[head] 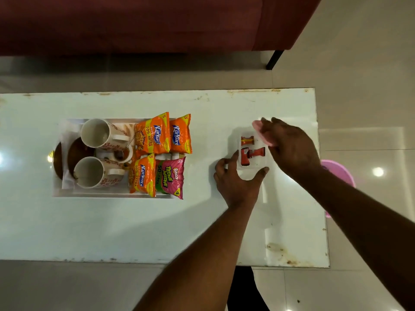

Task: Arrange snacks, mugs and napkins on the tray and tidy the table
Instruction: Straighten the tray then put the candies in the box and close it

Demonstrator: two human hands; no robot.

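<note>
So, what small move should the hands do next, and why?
Probably wipe the clear container: the left hand steadies its near edge, the right hand holds a pink cloth over it. Red wrappers lie inside; the tray looks arranged already.

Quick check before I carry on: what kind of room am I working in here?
Most likely a home living room: a low white coffee table on glossy floor tiles, a maroon sofa just beyond it, and a tray of mugs and snack packets laid out for serving.
</note>
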